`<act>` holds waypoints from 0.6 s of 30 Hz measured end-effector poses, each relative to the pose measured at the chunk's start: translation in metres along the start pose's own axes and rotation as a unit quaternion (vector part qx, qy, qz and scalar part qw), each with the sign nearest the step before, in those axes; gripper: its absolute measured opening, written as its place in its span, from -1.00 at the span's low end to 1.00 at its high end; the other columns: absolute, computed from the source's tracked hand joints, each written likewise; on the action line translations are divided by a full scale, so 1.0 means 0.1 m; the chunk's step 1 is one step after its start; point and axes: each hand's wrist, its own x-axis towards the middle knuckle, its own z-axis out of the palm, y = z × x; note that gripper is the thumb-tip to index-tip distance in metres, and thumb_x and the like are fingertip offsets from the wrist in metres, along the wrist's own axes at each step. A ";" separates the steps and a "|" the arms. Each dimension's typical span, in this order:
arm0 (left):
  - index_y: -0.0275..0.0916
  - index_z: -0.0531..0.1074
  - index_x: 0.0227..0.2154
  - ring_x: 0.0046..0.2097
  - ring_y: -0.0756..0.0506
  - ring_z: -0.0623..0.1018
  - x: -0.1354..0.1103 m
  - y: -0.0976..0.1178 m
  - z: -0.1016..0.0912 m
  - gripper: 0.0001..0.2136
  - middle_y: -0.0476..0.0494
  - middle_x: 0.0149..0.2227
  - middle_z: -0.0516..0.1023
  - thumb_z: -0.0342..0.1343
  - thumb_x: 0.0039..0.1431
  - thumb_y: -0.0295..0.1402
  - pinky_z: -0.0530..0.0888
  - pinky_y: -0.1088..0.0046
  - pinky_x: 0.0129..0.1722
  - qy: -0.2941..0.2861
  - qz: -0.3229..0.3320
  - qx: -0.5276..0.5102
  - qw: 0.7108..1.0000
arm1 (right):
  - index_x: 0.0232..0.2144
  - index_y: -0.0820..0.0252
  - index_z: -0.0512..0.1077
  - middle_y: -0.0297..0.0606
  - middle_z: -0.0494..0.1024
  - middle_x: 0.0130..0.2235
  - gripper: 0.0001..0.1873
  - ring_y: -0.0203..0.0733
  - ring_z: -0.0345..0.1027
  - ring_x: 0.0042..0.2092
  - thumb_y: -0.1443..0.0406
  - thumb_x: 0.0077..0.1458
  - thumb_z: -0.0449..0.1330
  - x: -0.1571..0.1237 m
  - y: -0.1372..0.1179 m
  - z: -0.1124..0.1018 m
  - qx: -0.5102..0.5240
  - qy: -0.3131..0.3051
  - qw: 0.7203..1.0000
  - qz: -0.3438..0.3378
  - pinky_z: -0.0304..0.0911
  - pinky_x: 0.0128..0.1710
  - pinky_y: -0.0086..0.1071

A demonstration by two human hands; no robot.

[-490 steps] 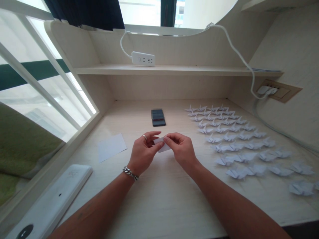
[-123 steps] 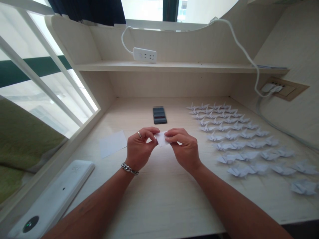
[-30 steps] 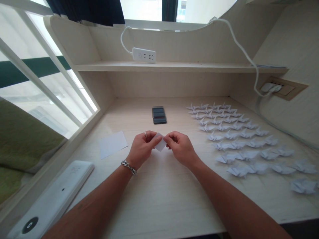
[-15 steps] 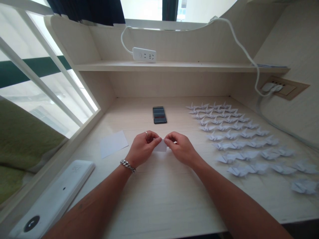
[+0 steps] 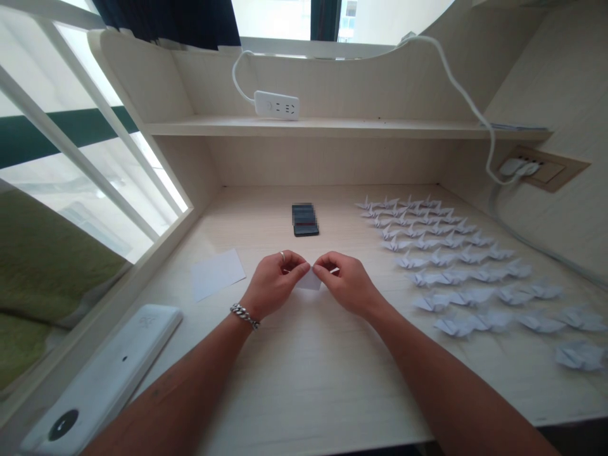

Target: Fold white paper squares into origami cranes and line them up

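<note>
A small piece of white paper [image 5: 310, 280] is pinched between both hands above the middle of the desk. My left hand [image 5: 274, 280], with a ring and a chain bracelet at the wrist, grips its left side between thumb and fingers. Opposite, my right hand [image 5: 346, 280] is closed on its right side, the two thumbs almost meeting at the top. The fingers cover part of the paper, so its folds cannot be made out. Flat white sheets [image 5: 217, 274] lie to the left of my left hand. Rows of folded paper cranes [image 5: 451, 256] stand to the right.
Beyond my hands lies a dark phone [image 5: 305, 220]. A long white device [image 5: 107, 373] rests along the desk's left edge. On the shelf [image 5: 342, 128] stands a power strip [image 5: 277, 106]. A white cable [image 5: 463, 95] hangs down to the wall socket [image 5: 546, 168].
The paper has tilted slightly between my fingers, and the thumbs have come closer together. Both hands stay in nearly the same place. The view has shifted very slightly.
</note>
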 end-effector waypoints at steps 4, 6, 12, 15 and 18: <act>-0.26 0.50 -0.49 -0.45 -0.03 0.45 0.00 0.00 0.00 -0.82 -0.09 -0.49 0.54 0.18 0.05 -0.24 0.35 0.46 -0.43 0.000 -0.010 0.003 1.000 | -0.44 0.19 0.49 -0.28 0.55 -0.40 -0.86 -0.23 0.38 -0.36 0.30 0.06 0.13 -0.01 -0.03 -0.02 -0.005 -0.023 1.000 -0.006 0.24 -0.35 -0.38; -0.28 0.50 -0.49 -0.45 -0.03 0.45 0.03 -0.04 -0.03 -0.81 -0.09 -0.49 0.53 0.19 0.03 -0.23 0.35 0.47 -0.44 0.013 -0.022 -0.009 1.000 | -0.45 0.19 0.49 -0.29 0.55 -0.41 -0.87 -0.23 0.38 -0.36 0.32 0.04 0.13 0.00 -0.03 -0.05 -0.001 -0.024 1.000 0.006 0.24 -0.36 -0.39; -0.32 0.46 -0.46 -0.47 0.01 0.41 0.08 -0.10 -0.05 -0.75 -0.04 -0.52 0.47 0.25 -0.02 -0.20 0.35 0.48 -0.44 0.083 -0.068 -0.113 0.988 | -0.42 0.22 0.47 -0.30 0.53 -0.42 -0.88 -0.23 0.38 -0.35 0.28 0.02 0.17 0.06 0.04 -0.07 0.081 0.000 0.995 0.056 0.26 -0.31 -0.37; -0.31 0.44 -0.44 -0.46 0.03 0.41 0.07 -0.07 -0.03 -0.74 -0.01 -0.51 0.45 0.26 -0.03 -0.19 0.38 0.48 -0.42 0.086 -0.086 -0.162 0.979 | -0.37 0.22 0.45 -0.29 0.52 -0.40 -0.82 -0.22 0.39 -0.33 0.20 0.05 0.18 0.06 0.08 -0.03 0.128 -0.013 0.990 0.059 0.28 -0.29 -0.35; -0.31 0.43 -0.47 -0.45 0.01 0.43 0.05 -0.05 -0.04 -0.76 -0.02 -0.51 0.45 0.26 -0.04 -0.21 0.39 0.47 -0.40 0.026 -0.097 -0.157 0.983 | -0.38 0.22 0.45 -0.29 0.51 -0.40 -0.79 -0.22 0.38 -0.34 0.18 0.08 0.16 0.06 0.10 0.00 0.126 -0.002 0.990 0.058 0.27 -0.30 -0.35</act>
